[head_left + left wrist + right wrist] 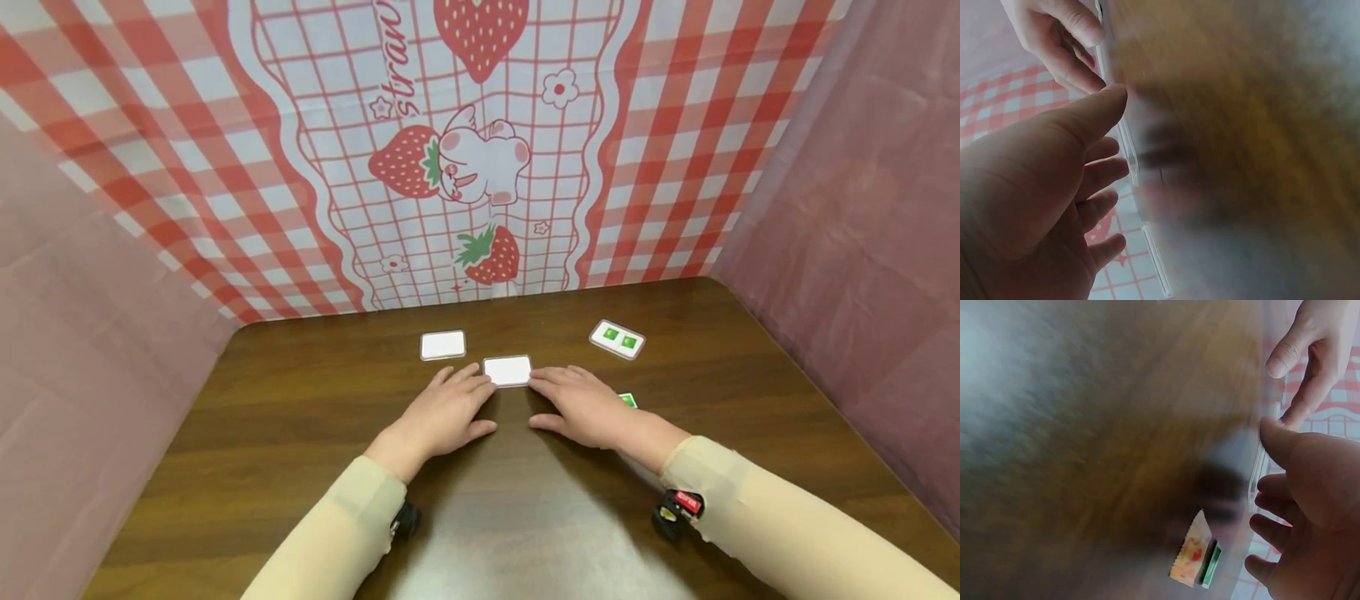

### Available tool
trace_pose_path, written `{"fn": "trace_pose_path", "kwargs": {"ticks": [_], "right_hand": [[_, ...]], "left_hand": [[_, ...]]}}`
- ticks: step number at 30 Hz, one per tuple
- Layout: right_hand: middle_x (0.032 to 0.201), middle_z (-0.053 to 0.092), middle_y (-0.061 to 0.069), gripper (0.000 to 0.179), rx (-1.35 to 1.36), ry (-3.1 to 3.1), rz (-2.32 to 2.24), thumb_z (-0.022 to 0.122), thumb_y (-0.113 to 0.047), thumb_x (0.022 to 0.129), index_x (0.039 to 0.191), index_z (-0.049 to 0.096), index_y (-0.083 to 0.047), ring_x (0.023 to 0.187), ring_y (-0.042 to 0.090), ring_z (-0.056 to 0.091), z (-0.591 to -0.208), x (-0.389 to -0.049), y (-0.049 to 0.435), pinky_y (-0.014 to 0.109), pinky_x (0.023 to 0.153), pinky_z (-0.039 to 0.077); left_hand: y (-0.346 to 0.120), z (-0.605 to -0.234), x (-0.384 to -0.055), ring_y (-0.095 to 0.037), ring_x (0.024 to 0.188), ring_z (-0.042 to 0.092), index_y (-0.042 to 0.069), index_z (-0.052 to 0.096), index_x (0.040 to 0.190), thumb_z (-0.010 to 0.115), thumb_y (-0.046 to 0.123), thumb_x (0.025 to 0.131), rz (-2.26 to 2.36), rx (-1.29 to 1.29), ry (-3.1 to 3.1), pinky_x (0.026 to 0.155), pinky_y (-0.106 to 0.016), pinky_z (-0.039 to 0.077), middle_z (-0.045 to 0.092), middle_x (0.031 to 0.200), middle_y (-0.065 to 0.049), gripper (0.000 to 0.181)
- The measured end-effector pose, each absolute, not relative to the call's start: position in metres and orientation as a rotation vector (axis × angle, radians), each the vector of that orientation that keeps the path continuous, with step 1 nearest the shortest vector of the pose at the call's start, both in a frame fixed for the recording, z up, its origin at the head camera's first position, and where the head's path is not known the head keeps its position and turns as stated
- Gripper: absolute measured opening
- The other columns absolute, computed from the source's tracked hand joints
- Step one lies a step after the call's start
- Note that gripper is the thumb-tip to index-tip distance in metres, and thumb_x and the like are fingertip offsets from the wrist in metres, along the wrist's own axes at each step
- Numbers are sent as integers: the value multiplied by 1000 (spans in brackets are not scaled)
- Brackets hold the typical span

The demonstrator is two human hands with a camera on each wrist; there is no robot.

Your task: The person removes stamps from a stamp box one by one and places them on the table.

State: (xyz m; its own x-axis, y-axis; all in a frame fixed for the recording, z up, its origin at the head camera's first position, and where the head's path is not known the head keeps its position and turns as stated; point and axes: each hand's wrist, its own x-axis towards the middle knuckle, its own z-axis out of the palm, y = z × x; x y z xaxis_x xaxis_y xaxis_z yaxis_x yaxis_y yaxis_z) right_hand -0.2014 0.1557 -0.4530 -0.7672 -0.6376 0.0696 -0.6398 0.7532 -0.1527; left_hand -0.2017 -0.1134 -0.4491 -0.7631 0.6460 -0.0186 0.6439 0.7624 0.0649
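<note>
Head view: shows a blank white card (507, 371) on the tabletop (480, 517), with left hand (444, 411) at its eight o'clock and right hand (588, 408) at its four o'clock, fingers outstretched to its edges. Also shows a second blank card (442, 344) at ten o'clock and a green-squared card (617, 339) between two and three.

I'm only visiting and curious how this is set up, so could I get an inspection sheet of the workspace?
Surface: wood-grain table, glare on its near part.
Job's things: middle white card; left white card, slightly farther back; card with two green squares, farther right.
Clutter: patterned packet and small green piece near the right hand; uses unclear.
Grips: left hand, fingertips at the middle card's left end; right hand, fingertips at its right end.
Cables: nothing seen.
Surroundings: strawberry-print cloth behind, pink cloth at both sides.
</note>
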Motion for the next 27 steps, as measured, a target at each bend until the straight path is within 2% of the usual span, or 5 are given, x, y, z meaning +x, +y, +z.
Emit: {"fn": "trace_pose_path", "kwargs": {"ticks": [9, 18, 27], "right_hand": [[159, 57, 22, 68, 1007, -3009, 252, 67, -49, 110, 153, 61, 4, 149, 41, 52, -450, -220, 144, 62, 124, 36], [159, 56, 24, 68, 980, -3006, 240, 68, -46, 110, 154, 59, 6, 148, 43, 53, -450, -233, 140, 60, 123, 38], [157, 58, 27, 65, 961, -2975, 257, 70, -41, 110, 151, 60, 8, 147, 43, 54, -452, -245, 135, 60, 123, 39]], "left_hand": [[-114, -448, -219, -30, 164, 32, 9, 58, 159, 68, 48, 110, 74, 981, 2913, 131, -56, 26, 53, 166, -8, 64], [-111, -449, -232, -32, 164, 32, 10, 56, 161, 67, 49, 110, 107, 928, 2919, 130, -62, 24, 51, 168, -8, 65], [-111, -453, -245, -31, 165, 30, 10, 54, 161, 66, 49, 111, 140, 886, 2936, 132, -60, 20, 49, 170, -9, 65]]}}
